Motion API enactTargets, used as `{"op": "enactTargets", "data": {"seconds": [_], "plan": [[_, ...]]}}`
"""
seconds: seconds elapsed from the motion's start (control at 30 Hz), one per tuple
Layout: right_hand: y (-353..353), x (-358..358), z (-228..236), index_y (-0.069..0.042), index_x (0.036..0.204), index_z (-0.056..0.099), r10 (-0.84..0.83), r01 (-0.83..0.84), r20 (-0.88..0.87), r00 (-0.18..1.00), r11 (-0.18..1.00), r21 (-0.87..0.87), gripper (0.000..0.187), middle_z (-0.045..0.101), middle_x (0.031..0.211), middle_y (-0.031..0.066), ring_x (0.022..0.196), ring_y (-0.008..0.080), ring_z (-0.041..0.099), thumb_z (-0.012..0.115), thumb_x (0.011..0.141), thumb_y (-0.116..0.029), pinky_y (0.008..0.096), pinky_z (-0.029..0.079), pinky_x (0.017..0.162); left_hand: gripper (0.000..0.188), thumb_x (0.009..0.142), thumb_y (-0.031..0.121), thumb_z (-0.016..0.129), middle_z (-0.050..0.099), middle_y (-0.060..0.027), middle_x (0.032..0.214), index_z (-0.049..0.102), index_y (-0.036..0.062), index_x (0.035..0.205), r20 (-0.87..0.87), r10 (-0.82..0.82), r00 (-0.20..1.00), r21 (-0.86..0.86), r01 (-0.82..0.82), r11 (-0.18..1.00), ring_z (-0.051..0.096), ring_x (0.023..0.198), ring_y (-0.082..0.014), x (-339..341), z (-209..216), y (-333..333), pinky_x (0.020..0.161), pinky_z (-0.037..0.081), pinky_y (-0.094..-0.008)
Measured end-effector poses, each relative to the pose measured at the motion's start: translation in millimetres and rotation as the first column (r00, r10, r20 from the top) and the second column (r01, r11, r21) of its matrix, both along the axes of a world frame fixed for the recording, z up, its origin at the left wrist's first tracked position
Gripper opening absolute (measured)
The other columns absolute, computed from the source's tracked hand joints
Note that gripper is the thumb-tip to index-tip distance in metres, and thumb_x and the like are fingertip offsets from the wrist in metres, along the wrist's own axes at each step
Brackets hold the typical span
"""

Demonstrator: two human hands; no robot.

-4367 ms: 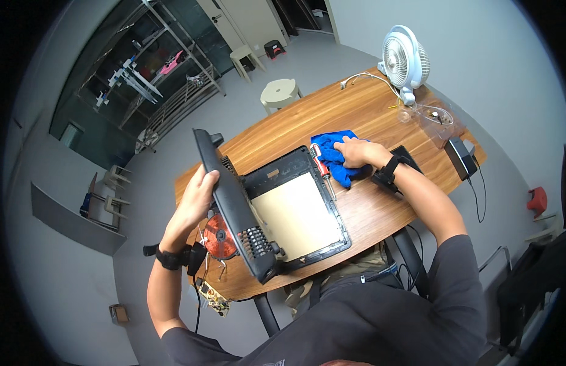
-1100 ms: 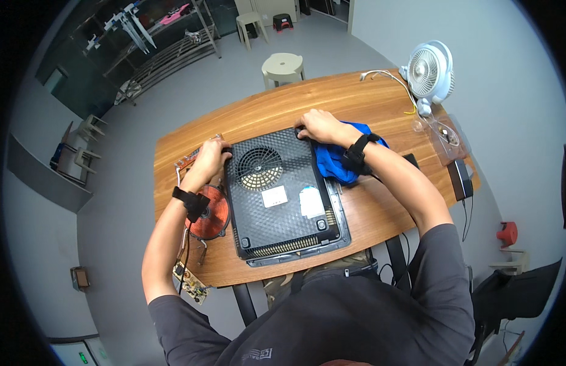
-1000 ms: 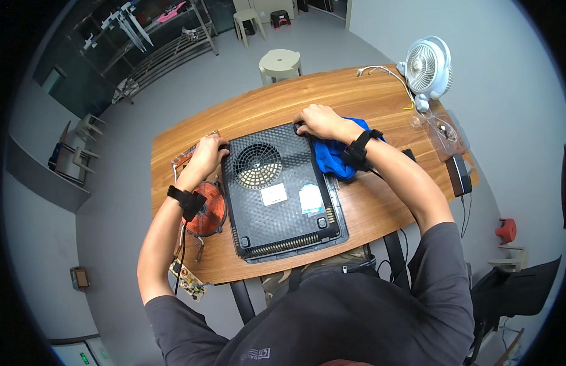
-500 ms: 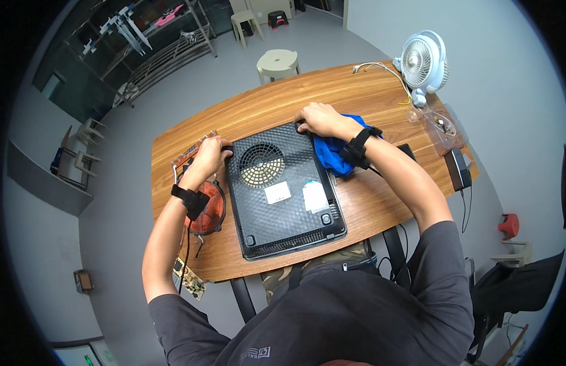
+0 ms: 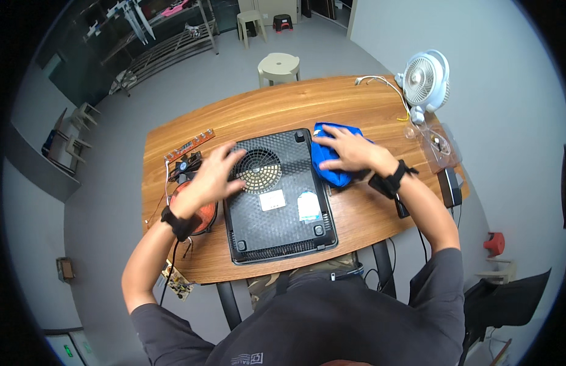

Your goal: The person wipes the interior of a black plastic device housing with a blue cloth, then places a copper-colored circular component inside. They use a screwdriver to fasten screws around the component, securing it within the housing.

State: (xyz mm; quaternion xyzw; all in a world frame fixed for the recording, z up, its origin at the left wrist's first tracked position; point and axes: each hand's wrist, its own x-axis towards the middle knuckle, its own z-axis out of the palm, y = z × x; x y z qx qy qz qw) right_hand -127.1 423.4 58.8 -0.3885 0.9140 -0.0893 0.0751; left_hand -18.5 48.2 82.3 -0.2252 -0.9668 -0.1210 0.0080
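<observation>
1. Locate the black housing (image 5: 270, 229): it lies on the wooden table (image 5: 368, 213) in front of the person, with its round vent grille (image 5: 258, 182) and 3 visible feet facing up.
2. Check the left hand (image 5: 212, 178): the thumb and fingers stand wide, with nothing between them. The fingertips overlap the housing's left edge and the grille; contact cannot be told.
3. Check the right hand (image 5: 353, 151): the fingers spread wide over the blue cloth (image 5: 338, 178), just right of the housing. No grip shows; whether they touch the cloth cannot be told.
4. Handle the housing by its rim; pressing on the grille probably risks flexing its thin ribs.
5. Keep the cloth out of the housing's edge seam, where it could catch.
6. Keep the left forearm clear of the red coil (image 5: 208, 215) and the small black fan (image 5: 185, 166).
7. Guide the left wrist cable (image 5: 168, 279) past the circuit board (image 5: 180, 285) at the table's near left edge; it could snag there.
</observation>
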Motion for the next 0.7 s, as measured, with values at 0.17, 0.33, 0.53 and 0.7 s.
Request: {"op": "enactTargets", "data": {"seconds": [0.17,0.33,0.53,0.7], "plan": [[7.8,16.1,-15.0,-0.024,0.149,0.047,0.021,-0.02,-0.029,0.999,0.999,0.031,0.067,0.039,0.155,0.0202,0.123,0.0456,0.054,0.07,0.091,-0.048,0.0533,0.048,0.105,0.112,0.073,0.065,0.08,0.0,-0.0184,0.169,0.024,0.0269,0.162,0.399,-0.072,0.914,-0.131,0.134,0.982,-0.005,0.155,-0.0475,38.8,-15.0,29.8,0.109,0.015,-0.083],[13.5,9.6,-16.3,-0.01,0.132,0.057,0.048,-0.044,0.012,0.999,0.98,-0.195,0.048,0.051,0.134,0.0183,0.118,0.0399,0.057,0.072,0.088,-0.017,0.0451,0.052,0.097,0.117,0.073,0.068,0.078,-0.01,-0.0161,0.17,0.017,0.0282,0.164,0.441,-0.079,0.894,-0.131,0.151,0.98,-0.015,0.153,-0.0474,37.2,-22.8,25.1,0.108,0.015,-0.0838],[19.3,-7.5,-2.2,-0.002,0.121,0.056,-0.039,0.039,0.008,0.999,0.893,-0.448,0.036,0.057,0.115,0.0222,0.111,0.0434,0.058,0.064,0.087,-0.011,0.0459,0.048,0.097,0.116,0.072,0.069,0.077,-0.007,-0.0163,0.17,0.02,0.026,0.163,0.409,-0.104,0.906,-0.125,0.169,0.978,-0.011,0.154,-0.0467,38.4,-26.9,25.5,0.108,0.018,-0.0834],[7.4,-31.0,33.4,-0.001,0.124,0.056,-0.122,0.087,-0.038,0.992,0.86,-0.503,0.036,0.057,0.117,0.0235,0.112,0.0427,0.058,0.064,0.092,-0.016,0.0461,0.048,0.097,0.116,0.072,0.07,0.076,-0.006,-0.0165,0.17,0.018,0.0257,0.163,0.428,-0.089,0.899,-0.128,0.158,0.979,-0.01,0.154,-0.0466,39.4,-27.3,24.2,0.107,0.02,-0.0835]]}}
